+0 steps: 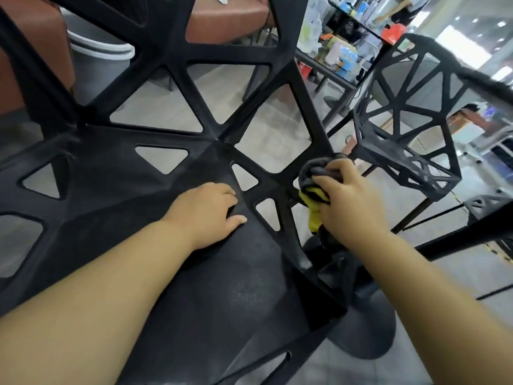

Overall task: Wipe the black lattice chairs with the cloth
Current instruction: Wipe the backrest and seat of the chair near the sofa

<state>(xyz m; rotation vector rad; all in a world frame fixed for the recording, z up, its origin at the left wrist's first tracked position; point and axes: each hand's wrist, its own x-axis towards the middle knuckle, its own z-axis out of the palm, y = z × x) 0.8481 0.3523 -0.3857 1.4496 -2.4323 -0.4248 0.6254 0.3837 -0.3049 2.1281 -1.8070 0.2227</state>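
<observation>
cloth [311, 171] half hidden — near chair [216, 273] cut off.

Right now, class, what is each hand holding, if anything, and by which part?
The right hand grips the cloth around its bunched middle; a yellow end hangs below. The left hand holds nothing, resting on the chair.

bright, soft-blurred, wide-angle edge distortion
</observation>
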